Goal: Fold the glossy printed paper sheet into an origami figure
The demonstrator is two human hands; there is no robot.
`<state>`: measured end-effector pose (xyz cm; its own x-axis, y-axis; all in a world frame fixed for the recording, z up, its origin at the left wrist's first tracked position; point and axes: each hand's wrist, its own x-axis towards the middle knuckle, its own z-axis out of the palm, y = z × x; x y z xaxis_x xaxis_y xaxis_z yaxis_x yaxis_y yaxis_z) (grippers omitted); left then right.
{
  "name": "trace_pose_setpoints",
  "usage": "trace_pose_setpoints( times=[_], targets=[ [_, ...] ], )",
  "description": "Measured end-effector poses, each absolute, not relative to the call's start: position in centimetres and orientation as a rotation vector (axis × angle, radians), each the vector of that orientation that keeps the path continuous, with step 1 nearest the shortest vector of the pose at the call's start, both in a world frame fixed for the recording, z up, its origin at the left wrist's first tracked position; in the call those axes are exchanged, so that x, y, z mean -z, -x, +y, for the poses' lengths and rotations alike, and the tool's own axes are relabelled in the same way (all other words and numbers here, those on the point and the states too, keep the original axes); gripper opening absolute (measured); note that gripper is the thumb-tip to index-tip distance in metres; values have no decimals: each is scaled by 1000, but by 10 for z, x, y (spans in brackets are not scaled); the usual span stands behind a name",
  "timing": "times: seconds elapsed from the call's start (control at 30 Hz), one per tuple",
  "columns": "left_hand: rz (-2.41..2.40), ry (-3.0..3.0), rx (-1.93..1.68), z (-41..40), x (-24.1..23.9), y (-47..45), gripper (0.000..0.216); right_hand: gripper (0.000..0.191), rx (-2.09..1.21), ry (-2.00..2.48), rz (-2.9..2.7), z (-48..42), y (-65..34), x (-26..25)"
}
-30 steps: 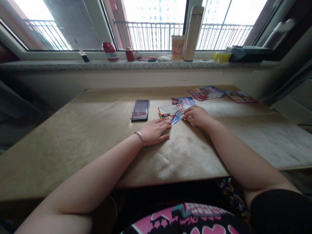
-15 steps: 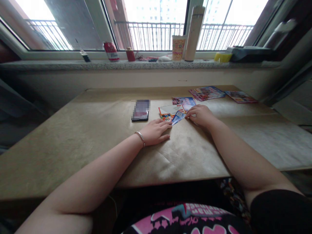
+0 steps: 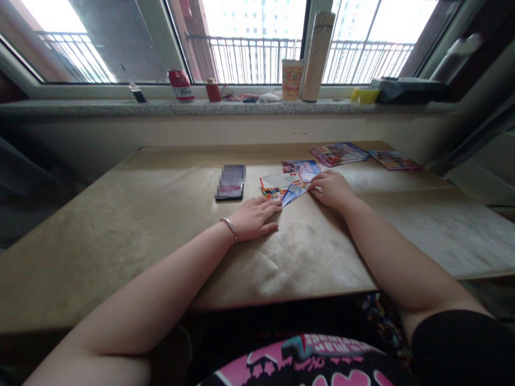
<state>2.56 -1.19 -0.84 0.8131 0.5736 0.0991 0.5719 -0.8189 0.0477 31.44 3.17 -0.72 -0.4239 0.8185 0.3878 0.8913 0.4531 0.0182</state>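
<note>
A colourful printed leaflet (image 3: pixel 286 186), partly folded, lies on the brown paper-covered table (image 3: pixel 140 225) in front of me. My left hand (image 3: pixel 253 219) rests flat on the table, fingers stretched out, with its fingertips on the leaflet's near left corner. My right hand (image 3: pixel 330 187) lies on the leaflet's right side with its fingers curled and pressed down on the folded blue flap (image 3: pixel 293 194). A silver bangle (image 3: pixel 229 227) sits on my left wrist.
A dark phone (image 3: pixel 230 185) lies just left of the leaflet. More leaflets (image 3: pixel 338 153) lie at the table's far right, and another (image 3: pixel 393 160) beyond them. The windowsill (image 3: pixel 120 107) holds a red can (image 3: pixel 181 84), a paper cup (image 3: pixel 291 79), a tall flask (image 3: pixel 316 51) and small items.
My right hand has slid a little away from me along the leaflet's folded edge. My left hand has stayed in place.
</note>
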Motion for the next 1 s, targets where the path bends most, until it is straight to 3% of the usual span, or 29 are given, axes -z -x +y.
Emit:
trace_pose_setpoints(
  times=[0.53, 0.8, 1.0],
  targets=[
    [901, -2973, -265, -9, 10, -25, 46, 28, 518, 1446, -2303, 8, -280, -8],
    [898, -2957, -313, -9, 9, -25, 43, 30, 512, 1713, -2237, 11, -282, -3],
    [903, -2962, -292, -9, 10, -25, 46, 22, 234, 1209, -2461, 9, -271, 1]
  ],
)
